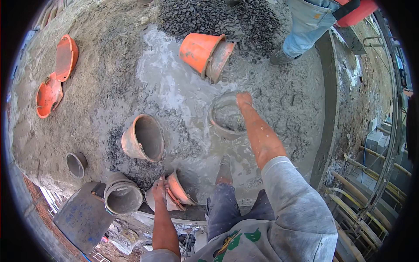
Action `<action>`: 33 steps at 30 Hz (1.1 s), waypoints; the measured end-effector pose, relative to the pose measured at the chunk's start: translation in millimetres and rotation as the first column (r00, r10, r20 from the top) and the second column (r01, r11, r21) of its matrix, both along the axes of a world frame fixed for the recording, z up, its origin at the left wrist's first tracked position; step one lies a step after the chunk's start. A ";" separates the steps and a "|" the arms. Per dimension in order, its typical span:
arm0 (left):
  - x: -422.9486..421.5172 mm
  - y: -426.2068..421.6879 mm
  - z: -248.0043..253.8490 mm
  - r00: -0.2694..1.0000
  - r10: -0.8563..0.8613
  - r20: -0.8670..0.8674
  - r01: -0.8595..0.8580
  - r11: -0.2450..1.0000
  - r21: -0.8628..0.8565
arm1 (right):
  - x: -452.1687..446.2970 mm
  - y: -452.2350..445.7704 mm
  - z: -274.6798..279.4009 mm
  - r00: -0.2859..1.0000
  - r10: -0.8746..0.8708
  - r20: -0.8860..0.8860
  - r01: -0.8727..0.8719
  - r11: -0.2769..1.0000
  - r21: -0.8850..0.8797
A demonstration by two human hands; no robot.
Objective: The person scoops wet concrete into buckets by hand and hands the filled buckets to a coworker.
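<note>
Since a rim is probably the easiest bit to grab on something that messy, it makes sense that the right hand [244,99] is closed over the edge of the muddy bucket [229,134], right around the middle of the frame. That bucket sits mouth up in the wet grey mix [262,150], with more of the mix inside it. I'd guess the soft stuff helps steady it, so one hand is enough.

The left hand [159,190] is down at lower centre, up against a tilted orange bucket [178,188]. Can't tell if it's properly gripping or just resting there, the fingers are too hard to make out.

Other buckets are scattered around within easy reach, which looks handy: a pale orange bucket [132,144] tipped over left of centre, a grey bucket [123,187] at lower left, and an orange pair [198,51] on its side at upper centre, just below the dark gravel [209,17]. Someone else's jeans leg [305,30] shows at upper right, boot in the mix
</note>
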State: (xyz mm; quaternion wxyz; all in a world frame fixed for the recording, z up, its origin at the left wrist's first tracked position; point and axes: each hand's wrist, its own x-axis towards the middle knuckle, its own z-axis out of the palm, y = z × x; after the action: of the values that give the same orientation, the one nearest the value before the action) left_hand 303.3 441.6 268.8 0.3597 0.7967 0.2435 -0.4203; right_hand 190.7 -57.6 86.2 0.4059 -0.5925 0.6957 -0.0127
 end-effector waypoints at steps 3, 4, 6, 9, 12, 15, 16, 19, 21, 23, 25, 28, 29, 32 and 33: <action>-5.5 -26.8 -35.9 0.999 -0.035 -0.028 0.030 0.990 -0.139 | 7.5 5.2 33.8 0.999 0.028 0.043 -0.032 0.994 0.100; -9.4 -39.2 -41.4 0.998 -0.039 -0.053 0.031 0.989 -0.142 | -1.8 0.3 1.1 0.988 0.152 -0.011 -0.152 0.987 0.049; -17.3 -69.6 -42.7 0.994 -0.041 -0.096 0.026 0.988 -0.152 | -7.6 -15.0 -21.6 0.898 0.407 -0.169 -0.413 0.911 0.002; -23.5 -100.6 -33.6 0.983 -0.162 -0.080 0.148 0.976 -0.162 | -16.0 -8.0 -36.9 0.915 0.366 -0.172 -0.365 0.930 0.036; -23.2 -105.0 -38.3 0.984 -0.149 -0.093 0.125 0.967 -0.222 | -10.6 18.0 -23.1 0.900 -0.357 0.250 0.325 0.932 0.162; -16.8 -89.8 -49.3 0.984 -0.128 -0.125 0.101 0.975 -0.198 | -22.7 48.0 29.9 0.793 -0.463 0.395 0.366 0.881 0.298; -14.6 -84.8 -51.7 0.986 -0.109 -0.124 0.085 0.979 -0.186 | -28.0 55.6 45.0 0.782 -0.475 0.403 0.337 0.867 0.368; -15.0 -69.3 -50.7 0.992 -0.054 -0.112 0.036 0.987 -0.155 | -50.5 85.5 48.4 0.752 -0.560 0.348 0.358 0.790 0.497; -16.2 -58.4 -42.8 0.997 -0.015 -0.075 0.003 0.988 -0.151 | -73.9 109.5 47.8 0.798 -0.561 0.221 0.448 0.797 0.406; -13.1 -44.4 -30.2 0.996 -0.034 -0.083 0.017 0.980 -0.199 | -88.7 132.8 43.1 0.721 -0.657 0.220 0.556 0.738 0.383; -17.3 -47.3 -19.4 0.996 -0.037 -0.075 0.020 0.977 -0.214 | -102.2 148.0 36.0 0.604 -0.750 0.269 0.642 0.658 0.393; -22.2 -48.5 15.6 1.000 -0.001 -0.030 -0.004 0.985 -0.172 | -123.2 154.1 9.7 0.861 -0.493 0.123 0.451 0.853 0.263; -23.6 -46.6 21.6 1.000 -0.003 -0.027 -0.001 0.983 -0.182 | -132.7 155.2 -6.6 0.940 -0.336 0.059 0.317 0.924 0.213; -30.8 -42.4 39.3 0.999 -0.012 -0.031 0.006 0.983 -0.182 | -156.2 164.0 -8.9 0.990 -0.134 -0.052 0.140 0.979 0.145; -34.4 -39.0 44.8 0.999 -0.019 -0.037 0.012 0.985 -0.174 | -160.5 167.0 8.1 0.989 -0.132 -0.067 0.140 0.980 0.142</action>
State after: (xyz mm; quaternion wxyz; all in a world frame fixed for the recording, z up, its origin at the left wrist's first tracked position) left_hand 268.9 402.5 313.6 0.4198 0.7558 0.2068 -0.4580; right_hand 30.2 109.4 94.3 0.4262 -0.5123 0.7450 0.0276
